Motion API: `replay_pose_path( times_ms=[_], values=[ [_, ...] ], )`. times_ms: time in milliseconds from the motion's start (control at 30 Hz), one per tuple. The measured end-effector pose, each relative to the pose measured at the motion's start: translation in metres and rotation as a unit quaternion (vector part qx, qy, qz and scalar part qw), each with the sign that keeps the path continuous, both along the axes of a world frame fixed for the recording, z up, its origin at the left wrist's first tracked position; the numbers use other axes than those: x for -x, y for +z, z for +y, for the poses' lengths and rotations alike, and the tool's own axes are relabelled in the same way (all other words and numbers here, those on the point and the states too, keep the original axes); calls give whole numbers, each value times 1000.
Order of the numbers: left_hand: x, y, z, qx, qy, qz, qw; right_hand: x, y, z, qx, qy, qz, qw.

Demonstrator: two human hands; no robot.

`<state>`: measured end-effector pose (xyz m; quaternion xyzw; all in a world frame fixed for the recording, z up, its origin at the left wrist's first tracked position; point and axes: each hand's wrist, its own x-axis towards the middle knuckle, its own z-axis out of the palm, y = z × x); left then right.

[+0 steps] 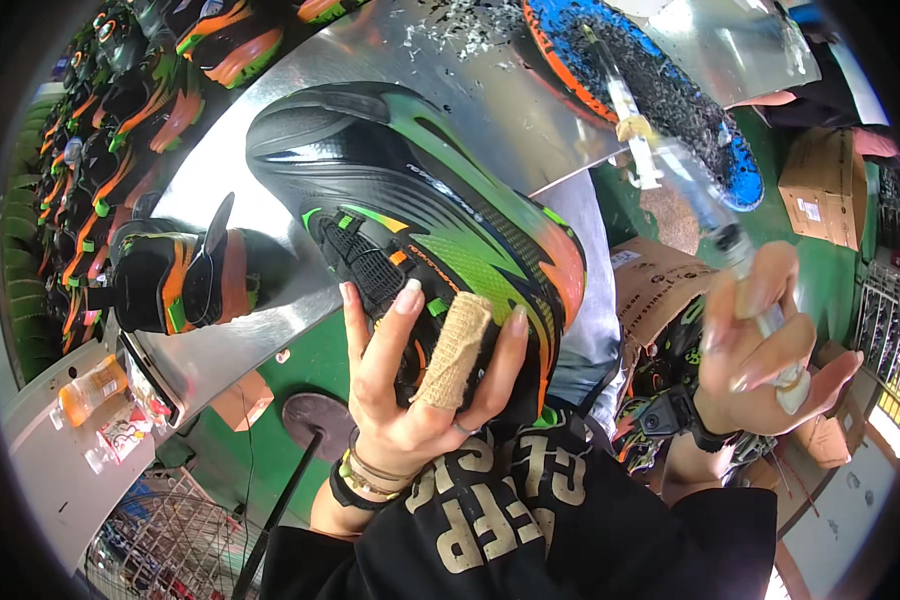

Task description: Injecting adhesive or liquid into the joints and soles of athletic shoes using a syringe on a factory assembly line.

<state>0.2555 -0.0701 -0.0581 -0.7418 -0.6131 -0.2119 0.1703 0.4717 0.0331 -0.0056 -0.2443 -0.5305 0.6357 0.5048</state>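
My left hand is wrapped round a black, green and orange sports shoe, its fingers on the laced side. A beige wrapping covers one of its fingers. The shoe is tilted on its side, its toe toward the upper left. Off to the right, my right hand closes round a translucent syringe, slightly blurred, which slants up and left away from the palm. Close to its far end is another syringe with a yellowish collar and a white plunger, over a blue and orange sole-shaped pad covered with black bits.
A metal table lies beneath the shoe, with black scraps at its far edge. Another shoe stands on its left, beside stacked shoes. An orange drink bottle, a black round-based stand and cardboard boxes are around.
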Motion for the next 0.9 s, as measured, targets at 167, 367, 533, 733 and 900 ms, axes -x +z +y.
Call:
replay_pose_path(
  times_ms=[167, 367, 533, 733, 900],
  values=[
    [12, 9, 3, 32, -38, -16, 999, 37, 6, 22, -4, 150, -43, 988],
    [9, 7, 2, 29, -52, -60, 996, 52, 9, 26, 7, 173, -82, 981],
    [14, 7, 4, 24, -62, -41, 997, 58, 1, 31, 6, 177, -101, 979],
    [13, 4, 6, 15, -62, -34, 997, 51, 4, 35, 30, 187, -112, 975],
    [12, 5, 7, 9, -58, -32, 998, 50, 0, 30, 30, 182, -106, 977]
  ],
)
